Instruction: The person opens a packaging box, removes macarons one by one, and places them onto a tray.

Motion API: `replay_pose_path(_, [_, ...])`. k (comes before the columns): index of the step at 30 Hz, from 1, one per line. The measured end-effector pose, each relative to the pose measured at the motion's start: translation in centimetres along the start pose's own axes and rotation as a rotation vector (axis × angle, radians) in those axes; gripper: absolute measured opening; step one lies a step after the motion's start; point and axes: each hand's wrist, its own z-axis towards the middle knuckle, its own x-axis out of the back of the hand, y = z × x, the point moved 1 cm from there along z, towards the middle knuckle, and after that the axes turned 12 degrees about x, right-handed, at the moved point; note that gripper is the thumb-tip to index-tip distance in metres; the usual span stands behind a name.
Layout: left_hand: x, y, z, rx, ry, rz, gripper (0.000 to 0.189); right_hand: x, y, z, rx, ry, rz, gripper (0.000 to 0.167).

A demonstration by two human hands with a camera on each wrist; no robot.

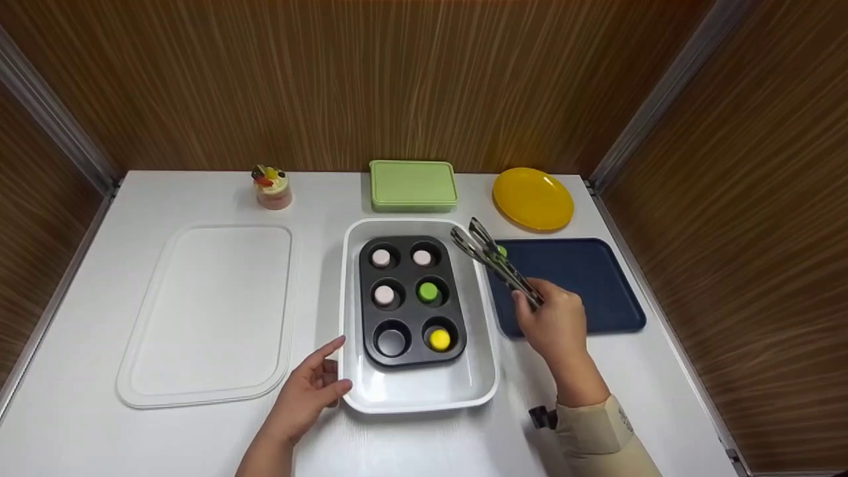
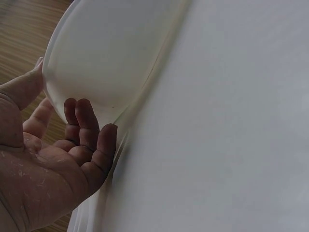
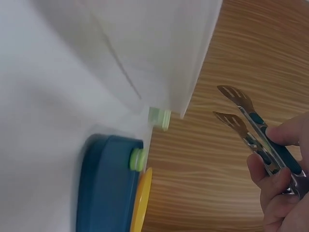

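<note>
My right hand grips metal tongs over the right rim of a white bin. The tong tips stand apart with nothing between them. Behind the tongs, a small green piece lies on the dark blue tray. My left hand touches the bin's left wall near its front corner, index finger and thumb at the rim. A black muffin tin sits inside the bin. Its cups hold three pale pink pieces, a green piece and a yellow piece; the front left cup is empty.
Left of the bin lies a flat, translucent white lid. Along the back stand a fruit-topped dessert cup, a green lidded box and a yellow plate. Wood-grain panels enclose the table at the back and sides.
</note>
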Motion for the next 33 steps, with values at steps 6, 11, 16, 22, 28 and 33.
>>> replay_pose_path(6, [0.0,0.0,0.0,-0.018,-0.013,-0.006,0.078,-0.1,-0.9,0.4,0.021,-0.017,0.036,0.018])
replay_pose_path(11, [0.0,0.0,0.0,-0.026,-0.02,-0.005,0.078,-0.2,-1.6,0.7,0.057,-0.025,0.045,0.018])
replay_pose_path(16, [0.0,0.0,0.1,-0.039,-0.033,-0.014,0.077,-0.4,-2.5,1.2,0.087,-0.039,0.057,0.017])
replay_pose_path(22, [0.1,0.0,0.1,-0.049,-0.041,-0.017,0.077,-0.4,-3.6,2.0,0.092,-0.061,0.066,0.018])
replay_pose_path(28, [0.0,-0.1,0.1,-0.031,-0.017,-0.001,0.077,-0.4,-5.1,3.1,0.095,-0.114,0.048,0.019])
replay_pose_path(33, [-0.1,-0.1,0.0,-0.026,-0.001,0.005,0.076,-0.9,-6.6,4.1,0.102,-0.214,0.047,0.018])
